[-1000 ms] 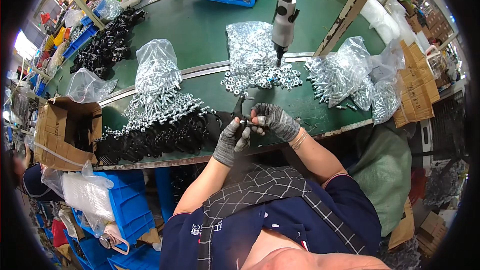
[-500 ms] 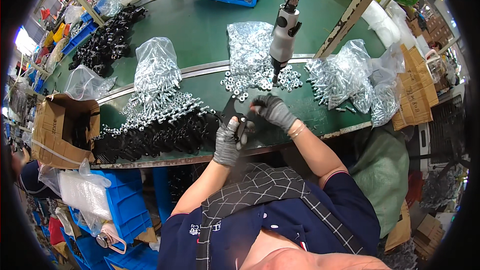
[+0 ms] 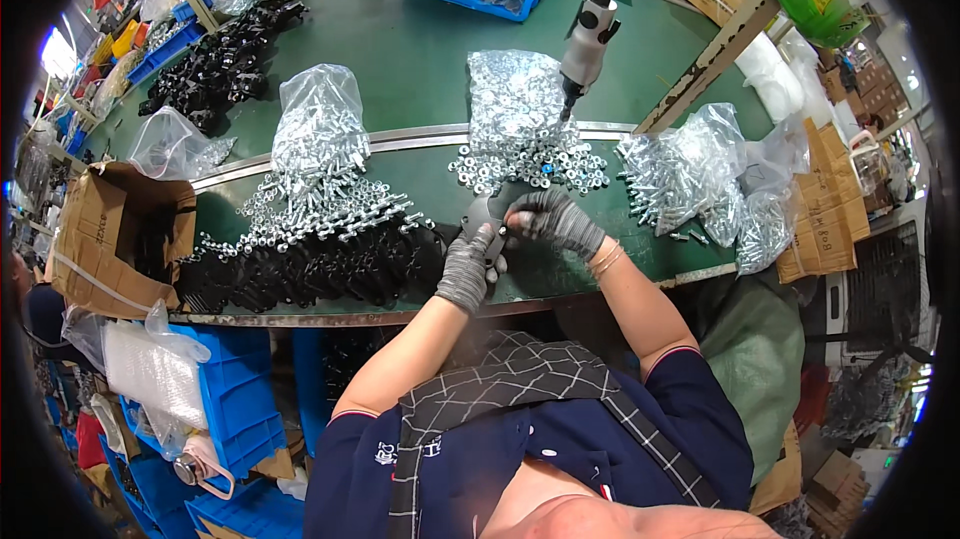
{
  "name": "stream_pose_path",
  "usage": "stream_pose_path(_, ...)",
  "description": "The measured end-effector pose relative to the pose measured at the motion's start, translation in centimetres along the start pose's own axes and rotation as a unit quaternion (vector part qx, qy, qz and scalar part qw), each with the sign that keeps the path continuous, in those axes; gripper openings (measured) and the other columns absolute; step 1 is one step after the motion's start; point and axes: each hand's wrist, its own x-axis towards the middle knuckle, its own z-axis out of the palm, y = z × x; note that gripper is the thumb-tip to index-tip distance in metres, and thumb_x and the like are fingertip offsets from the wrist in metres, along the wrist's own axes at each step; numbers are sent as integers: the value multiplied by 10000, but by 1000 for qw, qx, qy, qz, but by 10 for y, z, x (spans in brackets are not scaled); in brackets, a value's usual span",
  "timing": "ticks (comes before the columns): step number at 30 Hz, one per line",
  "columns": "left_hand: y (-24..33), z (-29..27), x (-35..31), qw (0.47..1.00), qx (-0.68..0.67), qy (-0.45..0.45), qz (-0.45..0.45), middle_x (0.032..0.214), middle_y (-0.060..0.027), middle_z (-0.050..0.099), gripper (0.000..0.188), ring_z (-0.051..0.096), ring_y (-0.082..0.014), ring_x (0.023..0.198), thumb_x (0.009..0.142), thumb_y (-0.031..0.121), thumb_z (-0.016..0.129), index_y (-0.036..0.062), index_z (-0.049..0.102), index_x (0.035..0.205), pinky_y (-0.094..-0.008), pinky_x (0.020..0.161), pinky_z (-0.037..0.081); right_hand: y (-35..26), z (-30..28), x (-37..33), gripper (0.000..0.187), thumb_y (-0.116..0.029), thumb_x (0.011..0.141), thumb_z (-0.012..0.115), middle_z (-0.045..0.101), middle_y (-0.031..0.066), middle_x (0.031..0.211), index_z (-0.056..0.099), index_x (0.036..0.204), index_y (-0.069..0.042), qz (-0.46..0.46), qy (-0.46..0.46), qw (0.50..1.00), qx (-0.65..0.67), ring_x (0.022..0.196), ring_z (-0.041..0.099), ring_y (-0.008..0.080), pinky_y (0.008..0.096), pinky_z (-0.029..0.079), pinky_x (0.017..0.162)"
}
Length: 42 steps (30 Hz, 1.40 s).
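My left hand [image 3: 464, 274], in a grey striped glove, grips a flat dark bracket-like plate [image 3: 480, 210] that catches the light, its upper end sticking out past the fingers. Close beside it, my gloved right hand [image 3: 562, 223] has its fingers pinched together at the plate's right side. Anything between those fingertips is hidden. Just beyond both hands lies a heap of silver nuts [image 3: 547, 171], spilling from a clear bag [image 3: 515, 104]. A grey and black power screwdriver [image 3: 584, 51] hangs above the heap, touched by neither hand.
Left of my hands, black parts [image 3: 310, 274] stand in a packed row with silver bolts [image 3: 330, 207] along them. An open carton [image 3: 85, 254] sits at the left end. Bagged screws [image 3: 690, 174] lie right. A slanted post [image 3: 710, 69] and a blue crate [image 3: 525, 5] rise beyond.
My right hand has come slightly closer to the plate in my left hand. The plate's face has turned and now shines. The whole view has shifted a little.
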Motion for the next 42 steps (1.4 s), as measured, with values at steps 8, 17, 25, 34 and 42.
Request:
stream_pose_path(8,-5,0,8,999,7,12,-29,723,-56,589,213,492,-130,427,888,263,527,57,547,939,-214,308,326,6,9,1,103,-80,819,602,634,31,774,640,908,-45,-65,-48,997,-2,711,598,95,227,480,650)
stream_pose_path(17,-1,-1,6,1000,12,-14,-8,714,-46,590,202,498,-132,427,882,257,532,68,546,951,-214,303,330,-24,4,-2,131,-159,773,606,593,106,809,605,876,-78,-341,-67,797,-493,726,602,281,345,478,626)
stream_pose_path(25,-2,1,5,999,-23,4,-27,655,-45,583,203,502,-137,418,877,266,534,69,561,914,-222,288,309,-26,-6,9,101,-175,796,535,561,98,766,579,849,-101,-306,-141,861,-381,703,598,266,384,461,585)
stream_pose_path(34,0,4,8,998,14,48,-45,660,-65,591,200,496,-164,387,883,261,521,63,548,881,-239,279,303,-19,0,13,184,-242,827,485,567,109,781,577,855,-85,-394,-114,743,-529,699,605,271,379,470,564)
stream_pose_path(42,-7,1,14,999,-25,25,-38,678,-59,589,195,493,-168,383,880,261,524,67,541,889,-244,267,294,-37,8,6,178,-227,819,486,562,111,778,550,844,-63,-323,-136,718,-601,709,610,265,384,466,543)
